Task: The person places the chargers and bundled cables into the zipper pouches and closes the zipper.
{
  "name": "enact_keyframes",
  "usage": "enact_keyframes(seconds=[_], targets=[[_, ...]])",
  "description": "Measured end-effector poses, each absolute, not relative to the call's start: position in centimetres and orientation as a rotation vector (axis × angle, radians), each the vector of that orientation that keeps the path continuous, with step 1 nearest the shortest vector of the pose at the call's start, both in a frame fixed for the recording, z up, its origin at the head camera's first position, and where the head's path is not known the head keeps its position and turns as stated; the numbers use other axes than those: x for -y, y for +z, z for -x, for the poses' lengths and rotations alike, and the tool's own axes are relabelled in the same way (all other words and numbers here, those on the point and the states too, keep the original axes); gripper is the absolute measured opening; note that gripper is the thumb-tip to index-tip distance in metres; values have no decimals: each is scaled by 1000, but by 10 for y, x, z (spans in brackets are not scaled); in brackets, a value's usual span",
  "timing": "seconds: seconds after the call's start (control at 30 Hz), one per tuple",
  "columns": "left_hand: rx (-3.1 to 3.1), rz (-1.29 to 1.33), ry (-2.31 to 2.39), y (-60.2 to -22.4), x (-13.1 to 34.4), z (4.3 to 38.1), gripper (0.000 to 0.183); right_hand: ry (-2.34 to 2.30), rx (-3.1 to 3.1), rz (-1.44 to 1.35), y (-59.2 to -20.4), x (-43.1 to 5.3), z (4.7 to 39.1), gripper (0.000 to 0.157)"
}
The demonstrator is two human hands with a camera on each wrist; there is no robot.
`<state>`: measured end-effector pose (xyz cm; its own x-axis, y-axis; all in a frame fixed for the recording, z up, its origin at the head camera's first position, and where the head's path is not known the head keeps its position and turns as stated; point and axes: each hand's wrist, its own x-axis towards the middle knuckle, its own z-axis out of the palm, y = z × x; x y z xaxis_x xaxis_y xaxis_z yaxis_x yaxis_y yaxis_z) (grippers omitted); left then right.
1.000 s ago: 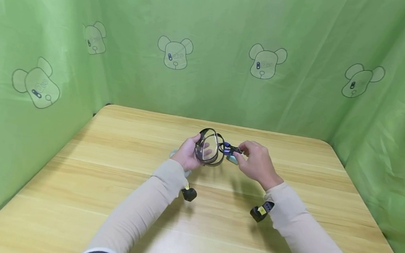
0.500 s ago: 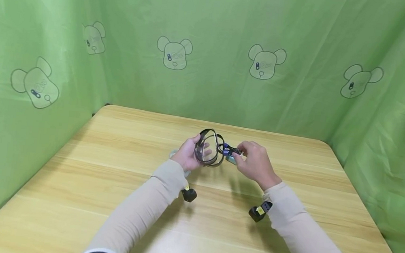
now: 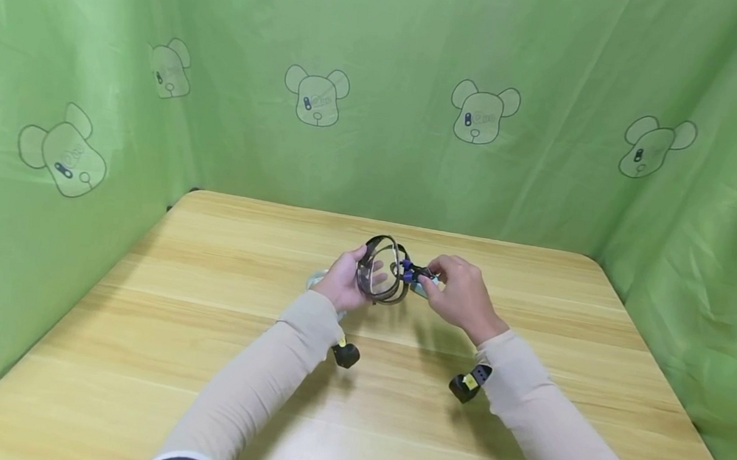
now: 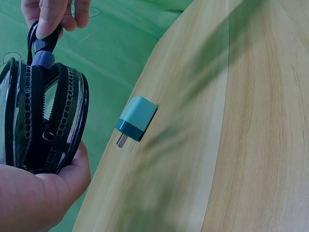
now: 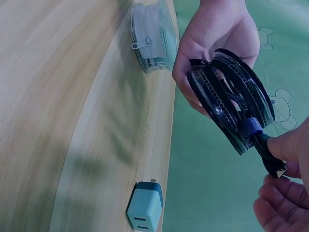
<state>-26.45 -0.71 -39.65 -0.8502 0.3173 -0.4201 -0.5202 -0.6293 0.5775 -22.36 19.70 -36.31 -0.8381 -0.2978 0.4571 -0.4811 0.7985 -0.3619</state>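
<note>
My left hand (image 3: 342,281) holds a round clear pouch (image 5: 212,104) with black trim above the table, its zip undone and its mouth turned toward my right hand. Between thumb and fingers my right hand (image 3: 464,298) pinches a folded black cable (image 5: 264,151) by its plug end. A ribbed blue tie (image 5: 249,128) binds the cable. In the right wrist view the tie sits at the pouch's mouth, with part of the cable between the two sides. The left wrist view shows the zip pull (image 4: 48,136) low on the opening.
A teal plug charger (image 4: 140,113) lies on the wooden table (image 3: 244,411) under my right hand. Another round clear pouch (image 5: 153,36), with a white zip, stands beyond my left hand. Green curtains (image 3: 394,166) enclose the table's back and sides.
My right hand has moved slightly left, bringing the cable and its blue tie closer into the pouch's mouth. The left hand stays nearly still around the pouch.
</note>
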Motion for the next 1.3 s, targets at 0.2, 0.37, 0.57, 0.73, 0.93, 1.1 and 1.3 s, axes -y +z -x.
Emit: enact_keyframes(seconds=[0.2, 0.37, 0.57, 0.73, 0.93, 1.1, 1.3], targets=[[-1001, 382, 2450, -397, 7, 264, 50, 676, 2599, -594, -362, -195, 224, 19], [-1004, 367, 2456, -397, 6, 264, 48, 695, 2586, -602, -362, -193, 225, 19], [-988, 366, 2456, -397, 4, 263, 34, 731, 2568, -614, -362, -191, 224, 19], [-954, 374, 2461, -396, 2, 263, 25, 748, 2558, -612, -363, -189, 224, 17], [-857, 353, 2461, -394, -1, 261, 35, 757, 2553, -604, -363, -187, 225, 18], [-801, 326, 2448, -393, -3, 261, 47, 770, 2524, -601, -363, -185, 225, 20], [-752, 314, 2437, -392, -7, 261, 52, 789, 2453, -601, -366, -184, 228, 19]])
